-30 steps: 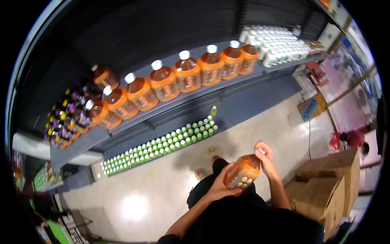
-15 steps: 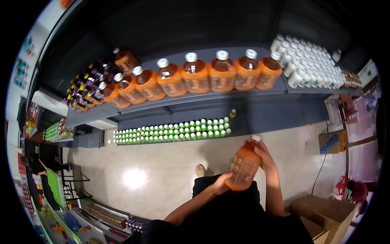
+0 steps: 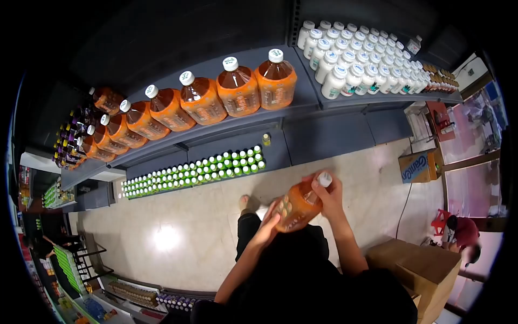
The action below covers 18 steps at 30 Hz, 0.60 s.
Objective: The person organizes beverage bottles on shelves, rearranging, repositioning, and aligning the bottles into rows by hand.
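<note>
A large orange-labelled drink bottle with a white cap is tilted in front of my body, cap toward the upper right. My left hand is closed around its lower end. My right hand grips the neck, its thumb just below the cap. Ahead on the upper shelf stands a row of matching orange bottles, with one more bottle behind the row's left part.
White bottles fill the shelf's right part; dark purple ones stand far left. Green white-capped bottles line the lower shelf, beside one small yellowish bottle. A cardboard box is at my right; a person is beyond.
The bottle has tipped further over in my hands, its cap swinging right. My right hand has shifted higher around the neck. The view has turned right, so the shelves appear further left.
</note>
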Each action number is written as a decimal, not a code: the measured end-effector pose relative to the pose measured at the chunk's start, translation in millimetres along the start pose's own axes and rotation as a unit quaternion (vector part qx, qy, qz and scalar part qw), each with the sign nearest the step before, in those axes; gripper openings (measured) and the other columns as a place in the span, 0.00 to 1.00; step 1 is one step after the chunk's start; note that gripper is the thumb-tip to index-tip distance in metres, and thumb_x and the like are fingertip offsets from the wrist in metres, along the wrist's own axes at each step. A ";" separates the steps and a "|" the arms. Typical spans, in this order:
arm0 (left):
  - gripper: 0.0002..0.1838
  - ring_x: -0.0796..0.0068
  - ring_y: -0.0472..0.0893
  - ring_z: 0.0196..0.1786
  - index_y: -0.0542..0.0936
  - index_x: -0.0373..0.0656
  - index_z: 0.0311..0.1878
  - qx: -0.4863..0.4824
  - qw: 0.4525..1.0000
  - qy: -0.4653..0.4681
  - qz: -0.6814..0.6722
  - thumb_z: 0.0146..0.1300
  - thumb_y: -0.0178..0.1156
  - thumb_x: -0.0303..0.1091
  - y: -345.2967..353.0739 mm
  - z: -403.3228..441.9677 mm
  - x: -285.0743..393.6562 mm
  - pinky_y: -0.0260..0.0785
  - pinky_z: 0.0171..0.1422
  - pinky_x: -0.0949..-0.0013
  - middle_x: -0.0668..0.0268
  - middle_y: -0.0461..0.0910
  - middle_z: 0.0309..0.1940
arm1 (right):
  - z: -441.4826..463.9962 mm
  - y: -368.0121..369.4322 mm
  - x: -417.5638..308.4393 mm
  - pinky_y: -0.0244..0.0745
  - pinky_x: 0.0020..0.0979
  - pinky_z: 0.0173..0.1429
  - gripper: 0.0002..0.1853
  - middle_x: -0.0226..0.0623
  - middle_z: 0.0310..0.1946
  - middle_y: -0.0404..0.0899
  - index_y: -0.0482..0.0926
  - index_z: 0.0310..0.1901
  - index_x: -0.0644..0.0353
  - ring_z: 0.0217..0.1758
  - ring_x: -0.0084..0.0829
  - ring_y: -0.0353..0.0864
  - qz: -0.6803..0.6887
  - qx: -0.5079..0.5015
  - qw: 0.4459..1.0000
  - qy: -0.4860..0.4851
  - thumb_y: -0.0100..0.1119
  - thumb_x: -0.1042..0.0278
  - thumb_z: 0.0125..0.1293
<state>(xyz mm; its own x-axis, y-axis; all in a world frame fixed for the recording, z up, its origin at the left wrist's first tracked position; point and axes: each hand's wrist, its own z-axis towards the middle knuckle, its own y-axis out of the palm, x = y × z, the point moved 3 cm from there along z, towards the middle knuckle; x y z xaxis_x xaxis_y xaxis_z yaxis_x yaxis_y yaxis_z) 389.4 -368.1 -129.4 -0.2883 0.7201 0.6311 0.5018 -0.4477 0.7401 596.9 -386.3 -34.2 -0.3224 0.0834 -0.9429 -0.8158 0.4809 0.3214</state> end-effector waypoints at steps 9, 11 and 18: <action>0.25 0.63 0.85 0.56 0.71 0.38 0.72 -0.117 0.984 -0.102 0.085 0.83 0.53 0.46 60.1 102.2 42.9 0.75 0.66 0.61 0.52 0.85 0.55 | 101.7 -10.9 -100.8 0.82 0.31 0.57 0.15 0.44 0.49 0.89 0.82 0.47 0.66 0.49 0.26 0.87 -0.085 0.003 0.969 -0.232 0.76 0.80 0.60; 0.23 0.65 0.86 0.51 0.71 0.40 0.71 -0.099 0.986 -0.091 0.101 0.83 0.54 0.44 77.3 127.5 57.8 0.75 0.66 0.62 0.51 0.86 0.52 | 123.2 -6.8 -122.5 0.84 0.30 0.56 0.14 0.46 0.49 0.89 0.82 0.47 0.69 0.49 0.28 0.88 -0.040 0.004 0.967 -0.253 0.74 0.84 0.60; 0.30 0.72 0.83 0.56 0.60 0.47 0.80 -0.108 0.987 -0.034 0.112 0.82 0.54 0.45 91.1 192.0 98.7 0.73 0.66 0.64 0.58 0.79 0.64 | 189.0 9.5 -166.8 0.83 0.31 0.59 0.14 0.45 0.47 0.88 0.83 0.48 0.72 0.52 0.31 0.88 -0.112 -0.014 0.943 -0.312 0.72 0.87 0.61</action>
<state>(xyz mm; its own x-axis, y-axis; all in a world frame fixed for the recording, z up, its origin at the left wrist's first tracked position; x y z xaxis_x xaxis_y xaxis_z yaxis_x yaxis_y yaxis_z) 563.2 -236.1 -44.2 -0.1313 0.6204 0.7732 0.3597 -0.6970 0.6203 733.7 -230.8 109.7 0.1979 0.4839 -0.8525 -0.8447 0.5253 0.1021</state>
